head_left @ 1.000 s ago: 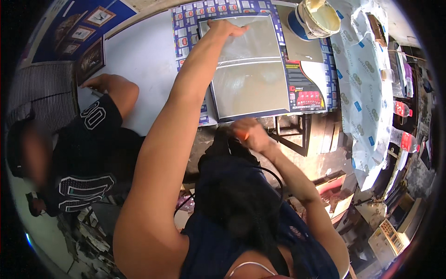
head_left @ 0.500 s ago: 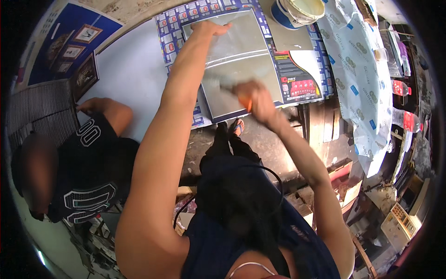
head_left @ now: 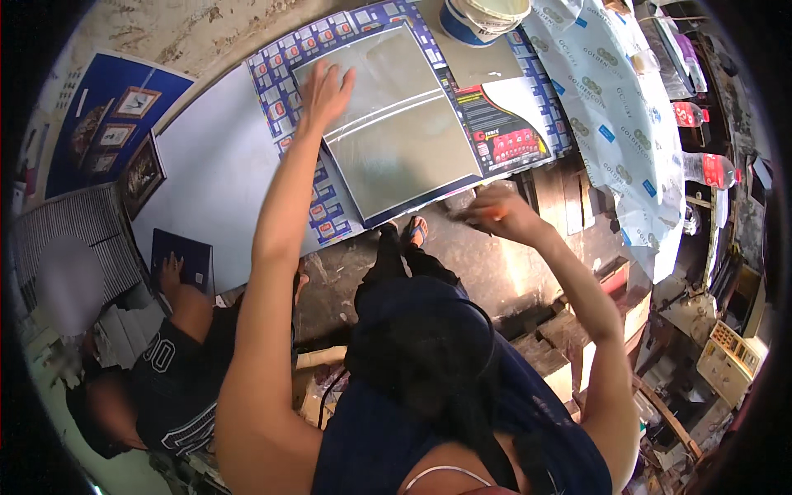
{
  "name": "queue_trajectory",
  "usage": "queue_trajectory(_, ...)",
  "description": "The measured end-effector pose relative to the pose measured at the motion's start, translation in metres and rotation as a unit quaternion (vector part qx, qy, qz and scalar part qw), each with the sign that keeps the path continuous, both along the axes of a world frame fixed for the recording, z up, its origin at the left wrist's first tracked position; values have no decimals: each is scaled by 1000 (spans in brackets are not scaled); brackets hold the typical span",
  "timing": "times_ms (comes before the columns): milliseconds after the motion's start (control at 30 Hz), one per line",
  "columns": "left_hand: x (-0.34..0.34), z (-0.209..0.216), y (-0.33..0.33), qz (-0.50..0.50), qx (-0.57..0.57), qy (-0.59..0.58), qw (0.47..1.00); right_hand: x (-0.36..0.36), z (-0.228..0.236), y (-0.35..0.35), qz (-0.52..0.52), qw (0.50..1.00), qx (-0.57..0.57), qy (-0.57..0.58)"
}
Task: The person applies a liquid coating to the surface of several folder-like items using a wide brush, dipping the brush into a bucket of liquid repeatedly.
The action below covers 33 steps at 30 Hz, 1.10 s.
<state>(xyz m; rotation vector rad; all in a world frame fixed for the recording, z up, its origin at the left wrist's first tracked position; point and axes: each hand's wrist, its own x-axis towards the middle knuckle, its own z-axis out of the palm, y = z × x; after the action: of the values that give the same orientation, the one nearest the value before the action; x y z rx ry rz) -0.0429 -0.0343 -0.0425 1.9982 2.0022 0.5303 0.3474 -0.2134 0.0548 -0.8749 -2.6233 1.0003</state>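
While left hand (head_left: pixel 324 89) flattens glass sheet (head_left: pixel 388 132), right hand (head_left: pixel 495 213) hovers.

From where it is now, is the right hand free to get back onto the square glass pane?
Probably yes. The right hand, gripping a small orange-handled tool, hangs just off the near edge of the square glass pane. Nothing lies between them; the left hand presses only the pane's far corner.
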Motion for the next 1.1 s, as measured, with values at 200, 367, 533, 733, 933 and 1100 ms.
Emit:
queue_trajectory(200, 67, 23, -230, 50, -28, -55, 997, 0, 1, -26, -483, 846, -112, 197)
queue_trajectory(367, 100, 24, -284, 19, -182, 63, 981, -120, -63, -37, -436, 884, -133, 108)
queue_trajectory(533, 87, 23, -291, -12, -196, 82, 977, 11, -101, 14, -516, 851, 87, -45)
queue_trajectory(733, 86, 25, -282, -26, -212, 63, 975, -75, -56, 34, -478, 836, -34, 267)
queue_trajectory(933, 83, 26, -278, -50, -233, 85, 967, -71, -165, 117, -214, 921, -164, 281)
queue_trajectory(1100, 87, 33, -270, -59, -243, 75, 965, -47, -126, 159, -432, 887, 160, -39)
